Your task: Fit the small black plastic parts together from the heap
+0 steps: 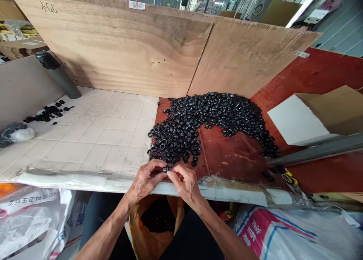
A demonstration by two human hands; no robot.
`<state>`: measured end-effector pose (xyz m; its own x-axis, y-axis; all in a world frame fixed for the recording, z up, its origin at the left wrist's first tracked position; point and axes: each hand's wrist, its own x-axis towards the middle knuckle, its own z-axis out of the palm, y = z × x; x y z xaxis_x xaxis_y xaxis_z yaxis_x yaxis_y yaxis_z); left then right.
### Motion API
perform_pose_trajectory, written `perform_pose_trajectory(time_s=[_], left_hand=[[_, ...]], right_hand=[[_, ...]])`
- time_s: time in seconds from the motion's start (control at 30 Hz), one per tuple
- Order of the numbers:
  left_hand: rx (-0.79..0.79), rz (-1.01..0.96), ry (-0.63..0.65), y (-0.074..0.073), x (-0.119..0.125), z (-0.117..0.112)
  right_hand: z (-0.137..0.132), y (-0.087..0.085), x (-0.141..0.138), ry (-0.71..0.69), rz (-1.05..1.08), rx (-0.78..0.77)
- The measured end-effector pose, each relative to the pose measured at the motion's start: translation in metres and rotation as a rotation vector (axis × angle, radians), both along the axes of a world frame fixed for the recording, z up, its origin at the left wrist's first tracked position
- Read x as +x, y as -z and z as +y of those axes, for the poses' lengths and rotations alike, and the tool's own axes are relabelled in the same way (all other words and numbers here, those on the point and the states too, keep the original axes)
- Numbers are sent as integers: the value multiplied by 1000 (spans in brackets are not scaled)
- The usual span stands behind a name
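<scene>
My left hand (146,178) and my right hand (183,180) meet at the table's front edge, fingertips pinched together on one small black ring (166,169). Just beyond them a big heap of small black rings (207,118) spreads over the red-brown table top (235,158) in a curved band. The near end of the heap almost touches my fingers.
A smaller cluster of black parts (47,113) lies on the white tiled sheet (93,139) at left, near a dark grey bottle (58,74). Plywood boards (121,48) wall the back. A cardboard box (317,116) and grey bar (317,152) sit right. An orange bag (154,222) hangs between my knees; sacks (283,229) flank it.
</scene>
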<state>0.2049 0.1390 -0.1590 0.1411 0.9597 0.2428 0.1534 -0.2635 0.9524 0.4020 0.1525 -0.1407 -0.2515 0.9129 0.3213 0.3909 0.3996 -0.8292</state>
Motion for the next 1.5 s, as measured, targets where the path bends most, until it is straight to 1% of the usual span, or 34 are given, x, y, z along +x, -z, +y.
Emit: perform_pose_trajectory(time_s=[0.1, 0.17, 0.2, 0.27, 0.37, 0.47, 0.53, 0.6, 0.67, 0.7, 0.73, 0.77, 0.8, 0.87, 0.93, 1.0, 1.1, 1.17, 1.23, 1.33, 1.37, 1.5], left_hand=[[-6, -8, 42, -7, 0, 0], [25, 35, 50, -12, 0, -3], [49, 66, 40, -14, 0, -6], [93, 131, -1, -17, 2, -17], [97, 172, -49, -11, 6, -44], [78, 182, -82, 4, 13, -71], [133, 224, -103, 12, 15, -83], [210, 288, -75, 13, 13, -89], [231, 355, 26, 6, 8, -88], [217, 392, 85, -1, 6, -86], [199, 431, 137, -7, 3, -83], [184, 470, 172, -14, 2, -78], [178, 506, 182, -19, 1, -73], [186, 565, 112, -24, 6, -60], [171, 607, -23, -22, 16, -42], [125, 659, -150, -15, 30, -24], [69, 792, -256, -5, 47, -1], [62, 874, -276, -2, 52, 6], [88, 904, -265, -1, 52, 6], [173, 864, -252, 2, 48, 1], [208, 844, -258, 3, 47, -1], [354, 791, -280, 6, 45, -2]], right_hand=[[-3, -2, -2, 3, 40, -2], [-7, -5, -4, -6, 67, -41], [-9, -6, -4, -5, 82, -98], [-18, -10, -4, -9, 136, -262], [-36, -12, -2, -45, 226, -472], [-55, -8, -2, -54, 251, -587], [-66, -4, -3, -33, 251, -678], [-71, 0, -3, -10, 231, -768], [-71, 0, 1, -47, 160, -798], [-68, -1, 4, -73, 108, -761], [-63, -2, 8, -88, 51, -687], [-56, -3, 13, -78, -4, -586], [-48, -2, 19, -35, -55, -464], [-28, 3, 30, 126, -135, -202], [-8, 12, 40, 274, -198, 11], [10, 22, 44, 298, -252, 125], [26, 32, 44, 250, -317, 177], [30, 35, 45, 253, -327, 180], [30, 36, 49, 301, -302, 186], [27, 36, 62, 412, -278, 212], [26, 36, 67, 426, -286, 216], [26, 37, 78, 330, -351, 214]])
